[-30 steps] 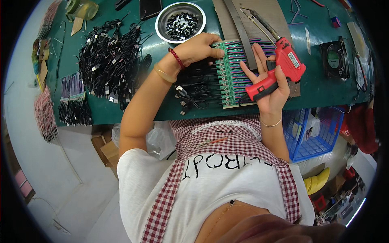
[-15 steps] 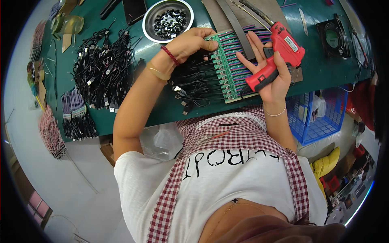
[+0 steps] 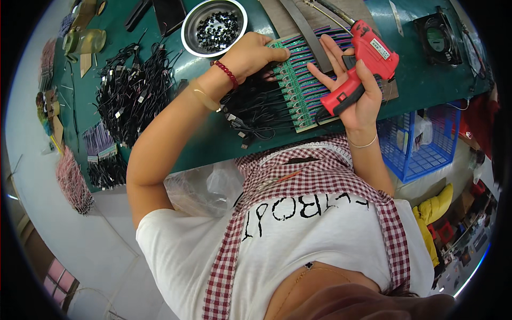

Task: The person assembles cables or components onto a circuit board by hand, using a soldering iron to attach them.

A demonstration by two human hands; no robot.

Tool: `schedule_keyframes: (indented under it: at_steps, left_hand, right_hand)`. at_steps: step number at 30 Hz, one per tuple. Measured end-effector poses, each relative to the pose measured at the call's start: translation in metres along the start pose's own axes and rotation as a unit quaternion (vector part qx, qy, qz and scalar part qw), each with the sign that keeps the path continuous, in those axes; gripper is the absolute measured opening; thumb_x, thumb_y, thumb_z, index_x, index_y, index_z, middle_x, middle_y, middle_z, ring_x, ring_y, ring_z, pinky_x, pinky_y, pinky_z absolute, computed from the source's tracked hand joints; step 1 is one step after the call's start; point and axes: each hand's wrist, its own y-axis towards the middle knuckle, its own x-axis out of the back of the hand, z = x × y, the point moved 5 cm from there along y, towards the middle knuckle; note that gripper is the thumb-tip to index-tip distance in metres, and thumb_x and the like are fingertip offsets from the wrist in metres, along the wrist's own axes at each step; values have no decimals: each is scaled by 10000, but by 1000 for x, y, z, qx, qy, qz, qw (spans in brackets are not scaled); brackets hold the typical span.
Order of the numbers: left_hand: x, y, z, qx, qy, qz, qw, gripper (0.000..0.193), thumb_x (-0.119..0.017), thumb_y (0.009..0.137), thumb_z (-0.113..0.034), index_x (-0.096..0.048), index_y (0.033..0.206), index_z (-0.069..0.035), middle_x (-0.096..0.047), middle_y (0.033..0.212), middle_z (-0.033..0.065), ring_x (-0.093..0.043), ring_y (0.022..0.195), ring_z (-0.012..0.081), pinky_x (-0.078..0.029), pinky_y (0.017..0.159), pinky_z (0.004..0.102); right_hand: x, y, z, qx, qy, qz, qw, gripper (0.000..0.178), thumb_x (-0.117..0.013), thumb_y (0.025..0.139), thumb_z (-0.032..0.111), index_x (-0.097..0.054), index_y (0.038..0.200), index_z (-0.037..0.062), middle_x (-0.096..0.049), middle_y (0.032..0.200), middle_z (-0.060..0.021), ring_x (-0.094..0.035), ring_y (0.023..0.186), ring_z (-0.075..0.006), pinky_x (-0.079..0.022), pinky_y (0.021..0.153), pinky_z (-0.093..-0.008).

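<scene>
A green circuit board panel [image 3: 293, 95] lies in front of me, with thin coloured wires [image 3: 305, 68] running right from it and black USB cables [image 3: 250, 109] running left. My left hand [image 3: 256, 55] pinches the panel's far left corner between thumb and fingers. In my right hand [image 3: 364, 109] a red soldering gun [image 3: 373, 50] rests, its handle across the palm under the thumb. The other right fingers stretch out over the wires, close to a grey metal strip [image 3: 309, 34] that lies across them. The gun's tip is out of the picture.
A steel bowl [image 3: 186, 40] of small metal connectors stands beyond my left hand. Bundled black cables [image 3: 133, 96] cover the green table's left part. A glass jar [image 3: 90, 41] stands far left, a black fan-like device [image 3: 438, 40] far right. Below the right edge sits a blue crate [image 3: 421, 160].
My left elbow has swung outward to the left, and the left hand has shifted slightly at the panel's corner. The soldering gun stays in my right hand.
</scene>
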Motion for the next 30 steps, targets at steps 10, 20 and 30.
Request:
schedule_keyframes:
  at_steps: [10,20,30]
  left_hand:
    - [1,-2,-8,24,74,-48,996,281,-646,806,-208,-624,861,66,-611,696,56,-543,518,100,-446,446,212]
    - [4,8,-29,11,338,-135,932,296,-678,731,-212,-634,755,79,-613,631,108,-559,502,165,-452,506,299]
    - [7,5,4,-52,-28,46,997,273,-613,863,-250,-560,1001,-21,-601,881,-7,-536,797,61,-435,748,207]
  right_hand:
    - [0,0,-2,4,2,-5,1000,189,-486,891,135,-460,1050,36,-476,1184,-178,-306,1312,-299,-316,984,-615]
    - [4,2,-8,24,-14,30,999,224,-457,905,174,-488,1072,28,-351,1334,-297,-228,1340,-344,-258,1016,-617]
    - [-1,10,5,-25,73,7,997,215,-511,877,139,-478,1048,13,-470,1204,-289,-335,1289,-339,-322,970,-633]
